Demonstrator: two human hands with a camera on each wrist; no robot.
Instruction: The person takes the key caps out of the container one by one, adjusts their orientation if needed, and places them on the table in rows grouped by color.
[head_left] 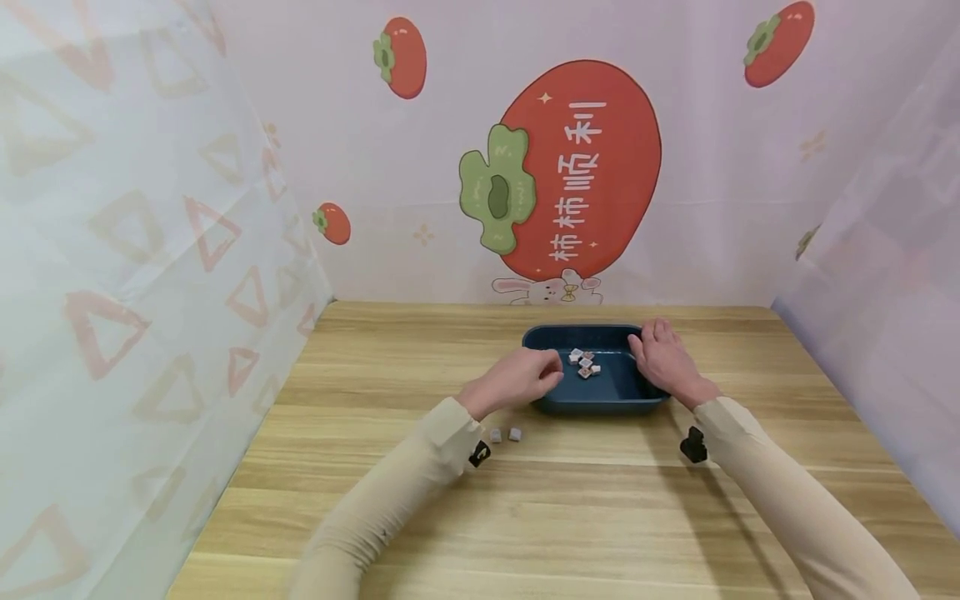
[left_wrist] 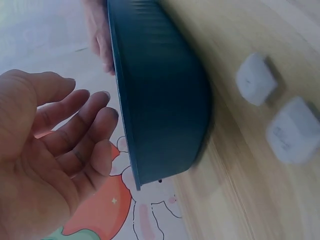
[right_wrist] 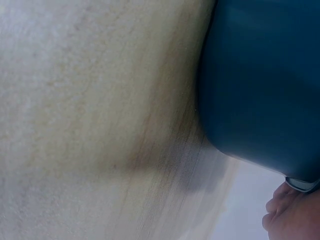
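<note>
A dark blue rectangular tray [head_left: 607, 407] sits on the wooden table. My right hand [head_left: 666, 358] grips its right end, with the thumb over the inside of the rim and the fingers at the outer side. Over the left end hovers my left hand [head_left: 516, 379]; the left wrist view shows its fingers [left_wrist: 82, 137] loosely curled and holding nothing. Several small white keycap-like pieces [head_left: 585, 364], some with orange marks, lie clustered in the tray. Two more white pieces, one keycap-like block [left_wrist: 295, 132] and another [left_wrist: 256, 80], rest on the table before the tray's left end.
The wooden tabletop [head_left: 585, 517] reaches back to a patterned cloth [head_left: 705, 242] with a large persimmon print. More cloth hangs at the left [head_left: 165, 275] and right sides. Dark wrist devices show below the left sleeve [head_left: 405, 462] and right sleeve [head_left: 787, 492].
</note>
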